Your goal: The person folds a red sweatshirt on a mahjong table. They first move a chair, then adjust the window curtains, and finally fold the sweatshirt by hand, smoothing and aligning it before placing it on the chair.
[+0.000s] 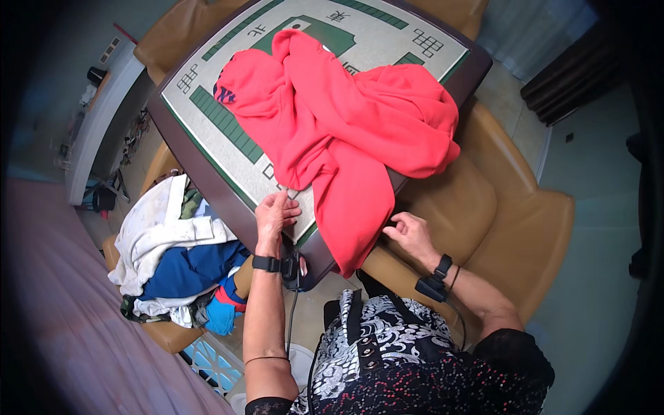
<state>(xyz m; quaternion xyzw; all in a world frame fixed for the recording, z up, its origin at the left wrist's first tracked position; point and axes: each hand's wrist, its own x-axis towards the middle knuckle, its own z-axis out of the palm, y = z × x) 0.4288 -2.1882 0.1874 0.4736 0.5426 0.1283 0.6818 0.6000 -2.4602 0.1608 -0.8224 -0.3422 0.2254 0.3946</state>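
A red fleece sweatshirt (321, 124), apparently hooded, lies crumpled across a mahjong table (210, 176). Dark patterned cloth shows at its left end, and its near flap hangs over the front corner. My left hand (276, 211) is over the table top beside the lower left edge of the garment, fingers slightly bent and apart, with no cloth visible in it. To the right of the hanging flap is my right hand (412, 236), loosely curled, thumb and fingers parted. Its thumb tip is close to the red cloth; whether it touches is unclear.
Clothes (189, 264) in white, blue and other colours are heaped on a chair at the left. A tan padded chair (511, 228) stands against the table's right side. Cables (292, 316) run from both wrist straps. A pinkish curtain (62, 290) hangs at the left.
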